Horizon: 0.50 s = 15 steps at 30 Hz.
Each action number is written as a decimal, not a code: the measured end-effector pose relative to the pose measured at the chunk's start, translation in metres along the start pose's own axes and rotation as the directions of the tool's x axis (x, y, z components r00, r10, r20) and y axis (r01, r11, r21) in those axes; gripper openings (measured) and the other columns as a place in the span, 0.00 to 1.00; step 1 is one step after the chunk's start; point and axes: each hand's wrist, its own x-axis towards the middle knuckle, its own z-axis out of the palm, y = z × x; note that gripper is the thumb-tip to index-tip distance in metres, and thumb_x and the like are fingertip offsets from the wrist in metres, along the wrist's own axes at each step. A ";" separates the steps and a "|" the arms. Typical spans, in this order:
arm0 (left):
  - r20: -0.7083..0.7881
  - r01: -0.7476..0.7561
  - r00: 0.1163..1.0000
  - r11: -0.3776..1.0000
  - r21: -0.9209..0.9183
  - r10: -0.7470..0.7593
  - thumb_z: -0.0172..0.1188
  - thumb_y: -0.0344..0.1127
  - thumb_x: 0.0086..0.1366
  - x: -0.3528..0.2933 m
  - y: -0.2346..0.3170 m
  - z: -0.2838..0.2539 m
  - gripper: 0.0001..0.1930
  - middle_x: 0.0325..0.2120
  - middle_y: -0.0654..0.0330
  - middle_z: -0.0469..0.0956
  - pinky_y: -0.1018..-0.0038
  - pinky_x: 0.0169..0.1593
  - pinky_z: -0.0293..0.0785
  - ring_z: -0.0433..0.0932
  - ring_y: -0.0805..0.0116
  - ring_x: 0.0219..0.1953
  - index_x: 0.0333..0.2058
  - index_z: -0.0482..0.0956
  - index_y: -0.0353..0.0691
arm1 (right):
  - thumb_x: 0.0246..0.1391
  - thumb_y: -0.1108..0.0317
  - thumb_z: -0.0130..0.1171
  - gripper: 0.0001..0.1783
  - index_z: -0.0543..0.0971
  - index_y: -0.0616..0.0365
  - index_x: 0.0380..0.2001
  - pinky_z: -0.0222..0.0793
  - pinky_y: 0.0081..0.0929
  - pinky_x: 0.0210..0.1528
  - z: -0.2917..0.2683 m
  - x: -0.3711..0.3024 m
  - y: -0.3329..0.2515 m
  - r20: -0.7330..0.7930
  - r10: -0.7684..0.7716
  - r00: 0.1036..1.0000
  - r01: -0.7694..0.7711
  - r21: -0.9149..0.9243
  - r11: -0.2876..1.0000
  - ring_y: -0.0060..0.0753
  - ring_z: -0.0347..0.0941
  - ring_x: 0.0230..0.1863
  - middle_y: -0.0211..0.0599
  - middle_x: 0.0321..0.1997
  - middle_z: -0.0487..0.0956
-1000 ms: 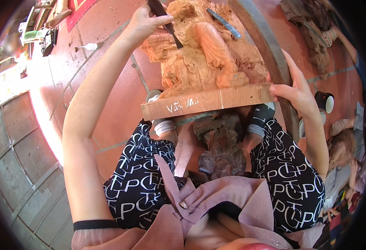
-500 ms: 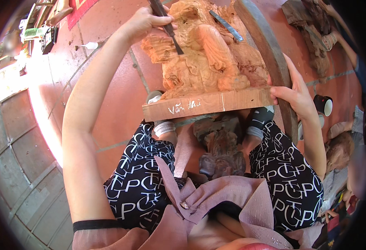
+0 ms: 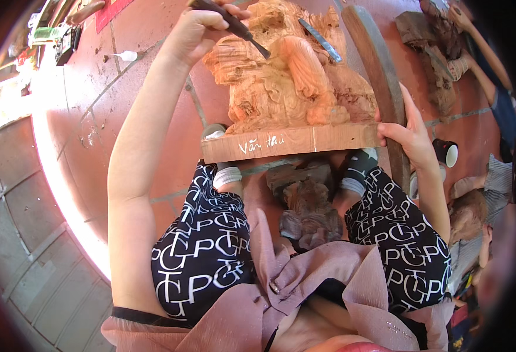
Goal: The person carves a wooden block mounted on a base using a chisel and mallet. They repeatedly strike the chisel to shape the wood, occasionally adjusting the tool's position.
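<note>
A carved wooden figure [image 3: 270, 94] with draped folds stands on a flat wooden base [image 3: 293, 142] in front of me. My left hand [image 3: 202, 29] is closed round the handle of a slim dark brush [image 3: 241, 30], its tip close to the upper middle of the carving. A flat blue-grey chisel blade [image 3: 321, 41] lies against the carving's upper right. My right hand [image 3: 413, 138] wraps round a curved wooden bar [image 3: 381, 76] along the carving's right side. Its thumb lies over the bar, and the fingertips reach the right end of the base.
Between my feet sits a smaller dark carving [image 3: 308, 205]. A dark cup [image 3: 444, 151] is right of my right hand. Another person's arm [image 3: 484, 76] reaches toward a brown wood piece [image 3: 437, 70] at the far right. A white plastic item [image 3: 127, 56] lies on the tiled floor at left.
My left hand has moved slightly left, and the brush tip has risen from the carving's middle toward its upper part, tilting flatter. The right hand keeps its grip on the bar.
</note>
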 end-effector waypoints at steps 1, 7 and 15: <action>0.040 -0.009 0.999 1.000 0.007 0.009 0.53 0.14 0.44 0.001 -0.007 -0.003 0.20 0.33 0.52 0.79 0.54 0.50 0.80 0.82 0.48 0.45 0.38 0.73 0.38 | 0.48 0.82 0.59 0.47 0.53 0.59 0.72 0.71 0.22 0.31 0.000 0.001 0.001 -0.001 0.007 1.000 -0.007 -0.003 1.000 0.22 0.73 0.30 0.36 0.41 0.75; -0.038 -0.015 0.998 0.808 0.589 0.046 0.69 0.23 0.54 -0.007 -0.007 -0.001 0.13 0.33 0.60 0.79 0.69 0.46 0.80 0.82 0.68 0.40 0.36 0.75 0.40 | 0.48 0.82 0.58 0.46 0.55 0.59 0.72 0.71 0.22 0.30 0.003 0.001 -0.004 -0.020 0.036 0.999 -0.037 -0.058 0.998 0.22 0.73 0.31 0.36 0.41 0.75; 0.039 -0.057 0.998 0.895 0.442 0.045 0.66 0.15 0.49 0.001 -0.005 -0.002 0.19 0.37 0.54 0.82 0.65 0.47 0.81 0.84 0.62 0.41 0.38 0.74 0.40 | 0.48 0.82 0.58 0.48 0.53 0.57 0.73 0.72 0.21 0.33 0.006 -0.005 -0.026 -0.023 -0.026 0.999 0.019 -0.252 0.968 0.19 0.72 0.36 0.34 0.43 0.75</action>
